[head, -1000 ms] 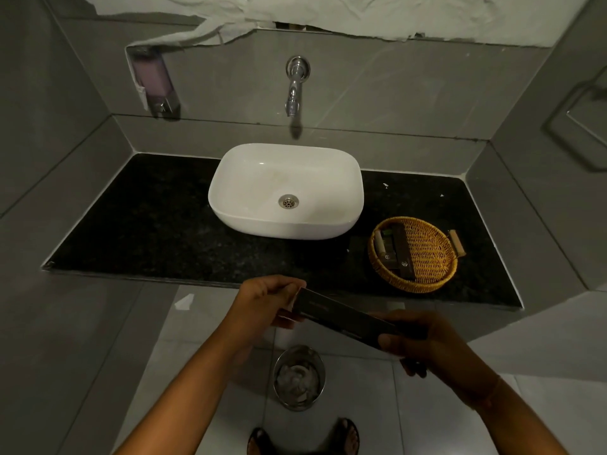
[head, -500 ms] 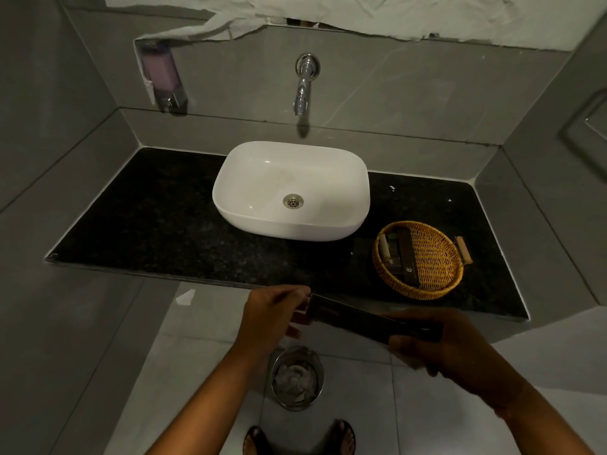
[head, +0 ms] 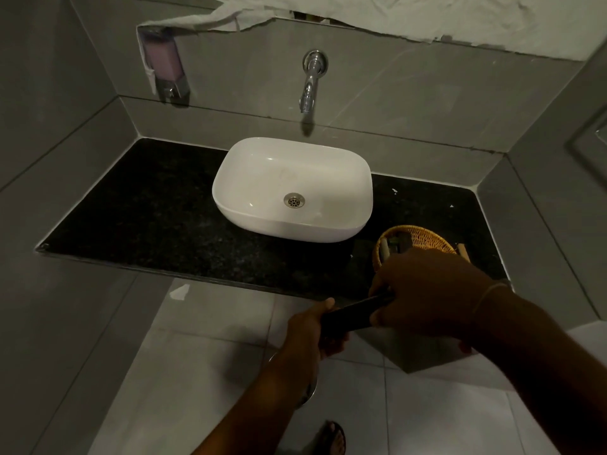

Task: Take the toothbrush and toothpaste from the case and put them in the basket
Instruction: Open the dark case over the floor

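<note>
A long dark case (head: 353, 315) is held in front of the black counter's front edge, tilted up to the right. My left hand (head: 312, 333) grips its lower left end. My right hand (head: 423, 290) wraps over its upper right end and hides most of it. The round wicker basket (head: 423, 239) stands on the counter just behind my right hand, with dark items along its left side; my hand covers its near half. No toothbrush or toothpaste shows outside the case.
A white basin (head: 292, 188) sits mid-counter under a wall tap (head: 310, 82). A soap dispenser (head: 164, 67) hangs on the back wall at left. A metal bin (head: 308, 389) stands on the tiled floor below my left arm, mostly hidden.
Both hands with the case have shifted right and up toward the basket. My right hand now covers the basket's near half, and the case tilts the other way.
</note>
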